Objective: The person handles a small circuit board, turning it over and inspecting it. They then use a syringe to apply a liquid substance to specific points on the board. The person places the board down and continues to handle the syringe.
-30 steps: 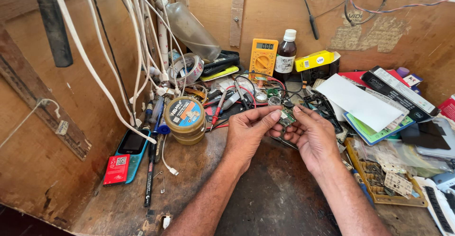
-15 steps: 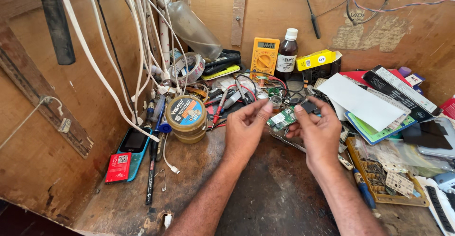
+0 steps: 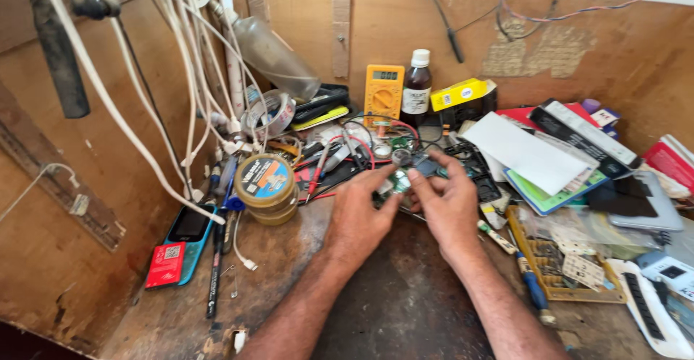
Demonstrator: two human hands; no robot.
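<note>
The fingertips of both hands are meeting on a small green circuit board point(image 3: 398, 181) — the left hand point(image 3: 359, 215) is pinching its near edge between thumb and forefinger, and the right hand point(image 3: 450, 208) is closing on it from the other side, its thumb and first fingers pressing the board's right edge. The board is sitting just above the dark, worn worktop point(image 3: 405, 309), at the front of a tangle of red and black leads point(image 3: 340, 161), and much of it is hiding behind the fingers.

Just left of the left hand a round tin with a blue and orange lid point(image 3: 266, 186) is standing on the bench, and beyond it a blue phone point(image 3: 189, 241) is lying beside a red card point(image 3: 165, 266) and a black marker pen point(image 3: 216, 273). White cables point(image 3: 181, 78) are hanging down the wooden wall above them. Behind the hands a yellow multimeter point(image 3: 384, 92) is leaning against the back board next to a brown bottle with a white cap point(image 3: 416, 89) and a yellow box point(image 3: 459, 94). Near the right hand a blue-handled screwdriver point(image 3: 531, 288) is lying along a yellow parts tray point(image 3: 560, 270), with papers and a green-edged booklet point(image 3: 542, 168) piling up farther right.
</note>
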